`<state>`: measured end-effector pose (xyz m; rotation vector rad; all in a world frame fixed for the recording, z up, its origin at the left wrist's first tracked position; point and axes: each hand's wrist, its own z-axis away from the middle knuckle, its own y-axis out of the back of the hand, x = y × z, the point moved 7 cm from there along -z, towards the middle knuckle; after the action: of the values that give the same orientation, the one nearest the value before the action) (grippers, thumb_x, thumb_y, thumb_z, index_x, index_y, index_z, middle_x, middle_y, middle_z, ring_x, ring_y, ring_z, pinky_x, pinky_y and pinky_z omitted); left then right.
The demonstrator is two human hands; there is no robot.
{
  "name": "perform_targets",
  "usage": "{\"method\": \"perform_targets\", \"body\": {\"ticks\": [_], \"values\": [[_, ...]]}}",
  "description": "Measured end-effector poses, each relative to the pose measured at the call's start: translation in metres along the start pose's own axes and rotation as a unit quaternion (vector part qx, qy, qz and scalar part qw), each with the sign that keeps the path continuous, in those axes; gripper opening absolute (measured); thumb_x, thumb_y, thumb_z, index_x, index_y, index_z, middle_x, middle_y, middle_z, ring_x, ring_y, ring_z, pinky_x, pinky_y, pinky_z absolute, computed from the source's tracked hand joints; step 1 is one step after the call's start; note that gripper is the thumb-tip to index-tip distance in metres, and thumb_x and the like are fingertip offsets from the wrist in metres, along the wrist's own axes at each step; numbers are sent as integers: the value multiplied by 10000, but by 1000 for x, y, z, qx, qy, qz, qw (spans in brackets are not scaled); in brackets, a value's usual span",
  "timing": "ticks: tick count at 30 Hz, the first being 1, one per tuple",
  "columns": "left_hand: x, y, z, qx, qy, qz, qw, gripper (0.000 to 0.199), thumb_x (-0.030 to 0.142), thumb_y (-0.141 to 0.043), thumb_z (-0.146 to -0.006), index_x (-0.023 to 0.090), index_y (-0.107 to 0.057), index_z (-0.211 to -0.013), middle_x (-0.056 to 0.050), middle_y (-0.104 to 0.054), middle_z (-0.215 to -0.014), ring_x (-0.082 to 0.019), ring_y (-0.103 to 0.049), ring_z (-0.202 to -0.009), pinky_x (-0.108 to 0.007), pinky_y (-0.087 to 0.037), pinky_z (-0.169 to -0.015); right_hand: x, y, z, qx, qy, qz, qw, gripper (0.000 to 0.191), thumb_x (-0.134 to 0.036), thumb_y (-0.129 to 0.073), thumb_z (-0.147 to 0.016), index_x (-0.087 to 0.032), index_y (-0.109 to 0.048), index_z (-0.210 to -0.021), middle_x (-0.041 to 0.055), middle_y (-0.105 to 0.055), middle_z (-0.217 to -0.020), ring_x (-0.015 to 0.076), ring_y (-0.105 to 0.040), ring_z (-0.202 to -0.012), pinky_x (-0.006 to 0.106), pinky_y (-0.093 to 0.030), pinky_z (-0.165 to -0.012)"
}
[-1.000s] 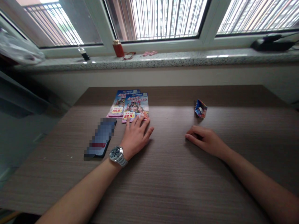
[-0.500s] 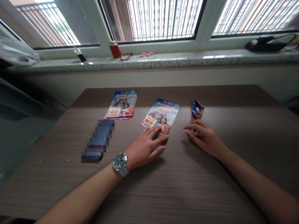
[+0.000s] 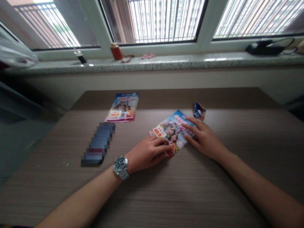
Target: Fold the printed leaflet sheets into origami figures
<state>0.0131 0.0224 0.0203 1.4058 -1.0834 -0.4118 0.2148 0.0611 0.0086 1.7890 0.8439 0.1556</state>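
Note:
A colourful printed flyer [image 3: 169, 125] lies face up and slanted on the table between my hands. The curved fingers of my left hand [image 3: 149, 153] rest apart on its lower edge, with the thumb near its bottom corner; a silver watch [image 3: 121, 167] is on that wrist. Spread out over the flyer's upper right part is my right hand [image 3: 204, 137], its fingertips covering some of the print. Just beyond those fingers stands a small folded piece of printed paper [image 3: 199, 111].
A stack of similar flyers [image 3: 124, 106] lies at the back left of the brown table [image 3: 147, 196]. Nearer me is a dark, pixelated flat object [image 3: 99, 144]. Along the windowsill [image 3: 180, 61] are a red bottle-like item [image 3: 116, 51], pink pieces and a black device with a cable [image 3: 266, 47].
The flyer has turned clockwise and shifted right and towards me. My right hand has moved from the bare table onto its upper part. My left hand stays at its lower edge.

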Motion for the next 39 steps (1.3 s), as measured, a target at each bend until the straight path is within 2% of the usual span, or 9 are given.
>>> {"method": "perform_targets", "body": {"ticks": [3, 9, 15, 20, 23, 27, 30, 33, 39], "values": [[-2, -4, 0, 0, 5, -11, 1000, 374, 323, -509, -1017, 313, -569, -1387, -82, -576, -1416, -265, -564, -1257, -480, -441, -1077, 11, 1, 1, 11, -33, 34, 999, 421, -393, -552, -976, -224, -585, -1359, 165, -492, -1501, 347, -448, -1391, 564, -390, -1132], [-12, -7, -1, -9, 51, -30, 998, 504, 404, -528, -1003, 325, -444, -1494, -65, -380, -1597, -282, -338, -1479, -527, -280, -1223, 38, -2, 6, 28, -108, 71, 991, 445, -442, -538, -974, -211, -612, -1347, 193, -475, -1506, 383, -453, -1376, 595, -417, -1091], [-16, -8, 0, -18, 84, -44, 995, 506, 456, -459, -1024, 343, -409, -1515, -68, -394, -1584, -285, -357, -1463, -520, -292, -1208, 53, 5, 8, 57, -128, 83, 987, 422, -434, -531, -977, -186, -636, -1302, 188, -443, -1538, 398, -423, -1405, 614, -385, -1121], [-11, -7, 0, -23, 97, -69, 993, 511, 468, -439, -1028, 345, -401, -1523, -81, -424, -1552, -305, -398, -1408, -520, -336, -1148, 31, 10, 5, 49, -102, 39, 993, 436, -413, -529, -981, -171, -597, -1338, 190, -508, -1472, 353, -479, -1363, 540, -401, -1138], [-7, -5, 0, -17, 106, -83, 991, 511, 466, -450, -1025, 367, -394, -1523, -87, -467, -1502, -313, -438, -1351, -530, -358, -1104, 9, 2, 3, 6, -66, -8, 998, 430, -400, -520, -989, -192, -570, -1362, 174, -490, -1494, 329, -488, -1360, 524, -428, -1121], [-1, -5, 0, -13, 101, -92, 991, 486, 474, -448, -1023, 364, -440, -1497, -99, -495, -1459, -314, -492, -1265, -528, -395, -1048, -8, -14, 5, -60, -28, -16, 998, 508, -421, -505, -997, -196, -496, -1452, 176, -405, -1569, 336, -390, -1445, 559, -351, -1171], [1, -5, -1, 0, 88, -81, 993, 448, 478, -454, -1019, 327, -524, -1435, -99, -536, -1406, -299, -537, -1188, -509, -433, -1013, -11, -23, 7, -101, -2, -10, 995, 539, -414, -501, -1001, -238, -435, -1506, 159, -389, -1590, 330, -354, -1472, 606, -286, -1190], [-3, -3, -1, 29, 83, -68, 994, 442, 437, -465, -1022, 303, -516, -1440, -99, -520, -1432, -285, -539, -1210, -488, -444, -1038, -13, -25, 9, -121, 21, -21, 992, 542, -396, -509, -998, -260, -422, -1516, 141, -384, -1600, 304, -342, -1484, 597, -255, -1205], [-24, -8, 0, 2, 109, -70, 992, 640, 496, -467, -1012, 264, -279, -1579, -85, -254, -1655, -282, -254, -1520, -517, -197, -1254, -19, -24, 11, -137, 58, -47, 988, 542, -380, -515, -995, -261, -422, -1515, 126, -353, -1621, 276, -301, -1505, 569, -252, -1216]]}}
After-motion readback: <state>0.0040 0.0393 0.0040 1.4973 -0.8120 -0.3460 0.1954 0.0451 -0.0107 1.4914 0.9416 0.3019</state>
